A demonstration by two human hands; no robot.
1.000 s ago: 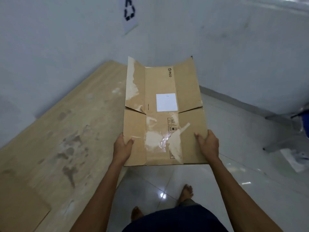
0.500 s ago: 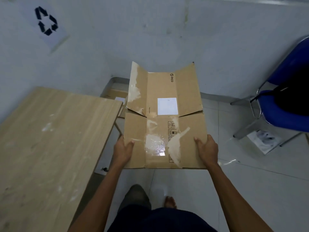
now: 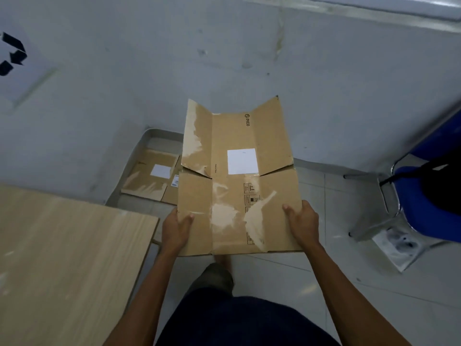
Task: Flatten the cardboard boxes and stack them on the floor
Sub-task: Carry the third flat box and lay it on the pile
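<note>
I hold a flattened brown cardboard box (image 3: 237,186) out in front of me, above the floor. It carries a white label and patches of torn tape, and its far flaps tilt up a little. My left hand (image 3: 175,229) grips its near left edge, thumb on top. My right hand (image 3: 303,223) grips the near right edge the same way. Another flattened cardboard box (image 3: 152,179) with a white label lies on the floor by the wall, to the left beyond the held one and partly hidden by it.
A light wooden table (image 3: 67,258) fills the lower left. A blue chair (image 3: 424,196) with a dark bag on it stands at the right, a sheet of paper (image 3: 396,245) lying under it. The grey wall bears a recycling sign (image 3: 12,56). Pale floor tiles (image 3: 311,275) lie beneath me.
My view has swung right, away from the table and toward the wall corner. The box on the floor and the blue chair have come into sight. Both hands keep the same grip.
</note>
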